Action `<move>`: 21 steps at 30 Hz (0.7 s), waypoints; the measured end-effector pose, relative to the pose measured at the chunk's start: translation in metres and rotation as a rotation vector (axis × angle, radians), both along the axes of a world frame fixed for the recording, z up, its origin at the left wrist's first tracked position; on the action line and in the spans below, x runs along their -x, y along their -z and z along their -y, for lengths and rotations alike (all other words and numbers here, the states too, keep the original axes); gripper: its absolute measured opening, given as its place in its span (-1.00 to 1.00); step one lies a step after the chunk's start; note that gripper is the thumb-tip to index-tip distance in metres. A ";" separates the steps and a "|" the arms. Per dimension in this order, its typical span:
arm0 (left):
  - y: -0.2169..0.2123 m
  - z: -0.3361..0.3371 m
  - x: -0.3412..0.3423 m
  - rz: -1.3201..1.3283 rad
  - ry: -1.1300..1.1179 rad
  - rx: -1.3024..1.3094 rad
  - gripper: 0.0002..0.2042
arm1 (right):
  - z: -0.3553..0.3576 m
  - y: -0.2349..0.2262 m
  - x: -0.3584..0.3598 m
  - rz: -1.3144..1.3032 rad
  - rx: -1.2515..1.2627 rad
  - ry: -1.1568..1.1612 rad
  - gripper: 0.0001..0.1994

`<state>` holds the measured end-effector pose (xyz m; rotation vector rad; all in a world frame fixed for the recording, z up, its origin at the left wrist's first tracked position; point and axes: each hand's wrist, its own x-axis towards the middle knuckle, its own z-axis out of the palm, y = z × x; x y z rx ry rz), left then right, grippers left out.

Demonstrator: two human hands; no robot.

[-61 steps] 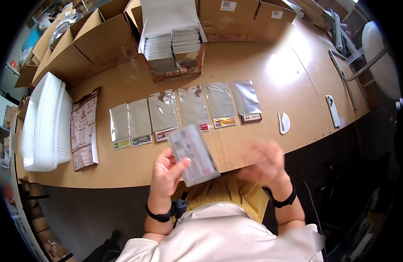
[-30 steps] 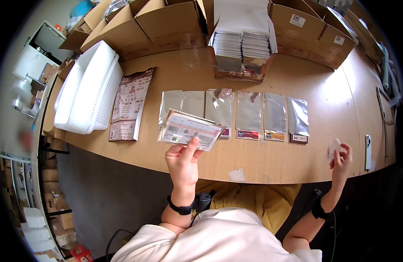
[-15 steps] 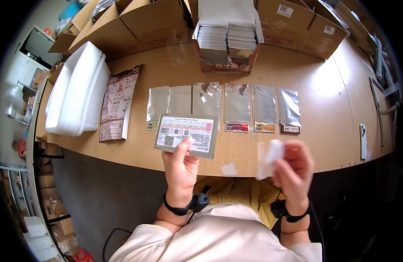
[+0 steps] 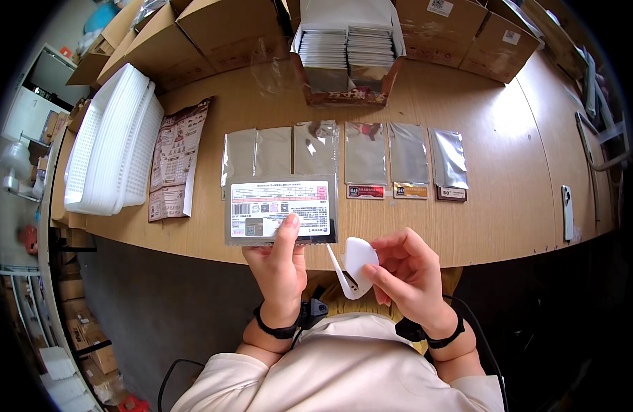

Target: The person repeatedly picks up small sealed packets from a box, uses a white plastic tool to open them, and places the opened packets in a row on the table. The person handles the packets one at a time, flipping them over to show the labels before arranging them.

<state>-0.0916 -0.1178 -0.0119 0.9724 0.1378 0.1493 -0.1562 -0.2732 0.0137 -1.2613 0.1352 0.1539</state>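
Observation:
My left hand [image 4: 277,275] grips a flat silver foil packet [image 4: 279,237] from below, thumb across the printed white label on its face. A white plastic letter opener [image 4: 360,259] with a slim prong and a slot is pinched between the thumb and fingers of my right hand [image 4: 410,278]. The prong's tip points at the packet's lower right corner; whether they touch I cannot tell. Beyond my hands lies a row of silver pouches [image 4: 366,154], some with coloured strips along their near ends. The held packet covers the near ends of the left ones.
An open carton [image 4: 345,96] packed with silver packets stands at the back, between brown cardboard boxes [image 4: 227,38]. Stacked white plastic baskets [image 4: 110,151] and a folded printed sheet [image 4: 176,161] are on the left. A phone [image 4: 568,213] lies near the table's right edge.
My right hand has moved left with the letter opener, bringing it beside the packet's lower right corner. The packet in my left hand has been levelled slightly.

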 end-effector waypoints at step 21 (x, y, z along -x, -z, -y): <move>-0.003 0.000 0.001 0.002 -0.003 -0.022 -0.73 | 0.000 0.000 0.001 0.016 0.025 -0.003 -0.81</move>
